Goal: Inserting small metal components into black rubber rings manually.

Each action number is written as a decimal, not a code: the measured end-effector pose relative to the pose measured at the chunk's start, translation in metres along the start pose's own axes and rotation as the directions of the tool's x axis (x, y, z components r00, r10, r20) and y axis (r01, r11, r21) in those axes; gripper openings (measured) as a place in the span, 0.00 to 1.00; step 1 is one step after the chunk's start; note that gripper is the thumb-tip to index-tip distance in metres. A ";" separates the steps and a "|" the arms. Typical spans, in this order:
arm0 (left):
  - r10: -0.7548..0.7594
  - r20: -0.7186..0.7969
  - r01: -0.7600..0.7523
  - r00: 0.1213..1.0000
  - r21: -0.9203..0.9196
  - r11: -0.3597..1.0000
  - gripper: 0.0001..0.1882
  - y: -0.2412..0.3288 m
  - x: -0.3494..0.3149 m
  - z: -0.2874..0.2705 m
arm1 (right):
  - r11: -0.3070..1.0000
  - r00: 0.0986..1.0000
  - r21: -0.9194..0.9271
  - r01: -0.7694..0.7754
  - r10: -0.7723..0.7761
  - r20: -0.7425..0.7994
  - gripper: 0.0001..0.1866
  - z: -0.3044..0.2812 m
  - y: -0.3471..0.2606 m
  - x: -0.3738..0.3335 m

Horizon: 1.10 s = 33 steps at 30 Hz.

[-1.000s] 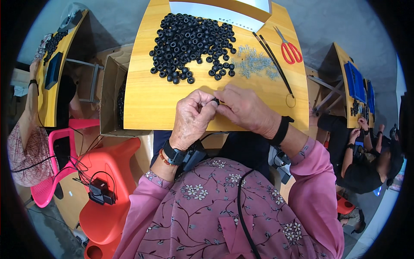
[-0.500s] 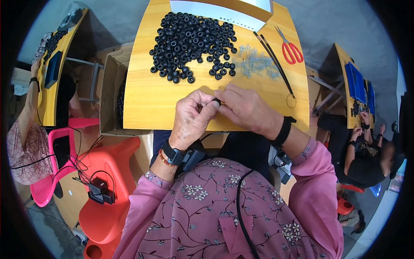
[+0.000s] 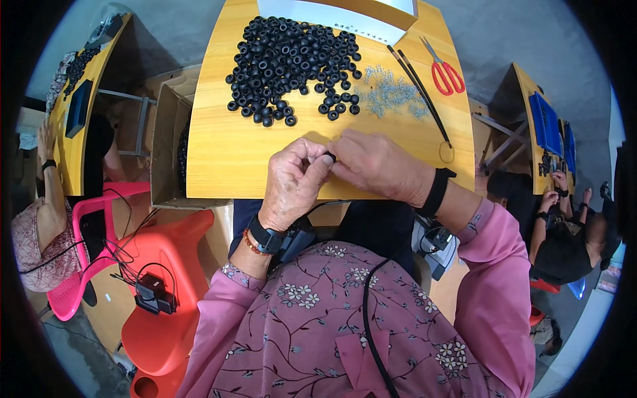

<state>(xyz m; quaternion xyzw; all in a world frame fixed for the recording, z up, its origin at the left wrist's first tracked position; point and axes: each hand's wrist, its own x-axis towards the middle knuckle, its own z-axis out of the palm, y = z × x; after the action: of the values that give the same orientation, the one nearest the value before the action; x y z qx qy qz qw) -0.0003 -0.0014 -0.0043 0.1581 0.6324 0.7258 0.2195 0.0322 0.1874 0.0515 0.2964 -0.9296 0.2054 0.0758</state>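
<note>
Above the near part of the wooden table, my left hand point(image 3: 295, 176) pinches a small black bead point(image 3: 329, 157) between thumb and fingers. My right hand point(image 3: 379, 164) meets it there, its fingers closed against the bead; whether something finer is between them is hidden. A pile of black ring-shaped beads point(image 3: 285, 63) lies beyond my hands, a few of them apart at its near right side. Small clear pieces point(image 3: 391, 93), too fine to make out, are scattered to the right of the pile.
Two thin black rods point(image 3: 424, 97) lie right of the clear pieces, a thin wire loop point(image 3: 447, 153) at their near end. Red-handled scissors point(image 3: 446, 73) rest beside them. A white box point(image 3: 338, 23) stands at the far edge. A cardboard box point(image 3: 169, 139) and red chair point(image 3: 166, 285) are at left.
The whole view has shifted slightly. My hands stay together at the bead, with little visible movement. At the left table, another person's arm has moved nearer.
</note>
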 end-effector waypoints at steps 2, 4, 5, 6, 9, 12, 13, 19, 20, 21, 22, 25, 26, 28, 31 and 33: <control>-0.030 0.014 0.030 0.999 0.005 1.000 0.03 0.000 0.000 -0.001 | 0.999 0.999 0.024 -0.024 0.023 0.023 0.07 0.000 0.000 0.001; -0.071 0.045 0.071 0.996 0.008 0.997 0.04 0.001 0.000 -0.005 | 0.999 0.999 0.026 -0.038 0.037 0.036 0.08 0.000 -0.003 0.002; -0.081 0.035 0.082 0.996 -0.018 0.996 0.04 0.003 0.000 -0.004 | 0.999 0.999 0.022 -0.043 0.043 0.026 0.08 0.001 -0.003 0.002; -0.092 0.025 0.093 0.995 -0.044 0.995 0.03 0.006 0.001 -0.003 | 0.999 0.999 0.018 -0.049 0.049 0.017 0.09 0.003 -0.004 0.001; -0.098 0.003 0.098 0.995 -0.094 0.991 0.03 0.007 0.002 -0.001 | 0.992 0.994 0.084 -0.098 0.101 -0.038 0.09 0.002 -0.006 0.002; -0.078 0.011 0.079 0.997 -0.119 0.990 0.03 0.009 0.004 -0.003 | 0.981 0.987 0.140 -0.132 0.143 -0.072 0.09 0.004 -0.006 0.003; -0.070 0.020 0.072 0.997 -0.128 0.989 0.03 0.010 0.005 -0.003 | 0.979 0.985 0.149 -0.142 0.154 -0.077 0.09 0.005 -0.006 0.003; -0.065 -0.043 0.061 0.997 -0.100 0.993 0.03 0.010 0.003 -0.001 | 0.985 0.986 0.089 -0.147 0.153 -0.059 0.10 0.004 -0.012 0.006; -0.052 -0.048 0.047 0.997 -0.094 0.994 0.04 0.009 0.003 0.000 | 0.985 0.986 0.092 -0.145 0.152 -0.068 0.10 0.005 -0.012 0.006; -0.038 -0.054 0.034 0.998 -0.088 0.996 0.04 0.009 0.003 0.000 | 0.985 0.986 0.095 -0.143 0.151 -0.077 0.10 0.005 -0.012 0.005; -0.026 -0.058 0.021 0.998 -0.082 0.996 0.04 0.008 0.004 0.001 | 0.985 0.985 0.097 -0.142 0.151 -0.086 0.10 0.006 -0.012 0.005; -0.025 -0.018 0.024 1.000 -0.038 0.999 0.03 0.007 0.003 -0.002 | 0.981 0.980 0.108 -0.164 0.174 -0.099 0.10 0.010 -0.010 0.003; -0.012 -0.034 0.010 0.999 -0.054 0.999 0.04 0.007 0.003 -0.002 | 0.984 0.982 0.079 -0.160 0.166 -0.085 0.10 0.008 -0.012 0.004; 0.015 -0.062 -0.020 0.998 -0.084 0.996 0.04 0.005 0.003 0.001 | 0.988 0.987 0.020 -0.152 0.153 -0.058 0.10 0.003 -0.017 0.005; 0.002 -0.064 -0.010 0.998 -0.127 0.992 0.04 0.006 0.003 -0.001 | 0.988 0.986 0.019 -0.151 0.152 -0.073 0.11 0.006 -0.020 0.006; 0.001 -0.063 -0.009 0.998 -0.131 0.991 0.03 0.007 0.004 -0.002 | 0.977 0.977 0.122 -0.172 0.185 -0.103 0.12 0.008 -0.015 0.007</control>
<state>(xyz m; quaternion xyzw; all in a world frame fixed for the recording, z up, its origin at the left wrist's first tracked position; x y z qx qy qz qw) -0.0052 -0.0016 0.0021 0.1220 0.5896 0.7710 0.2075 0.0356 0.1690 0.0508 0.2030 -0.9337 0.2800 0.0930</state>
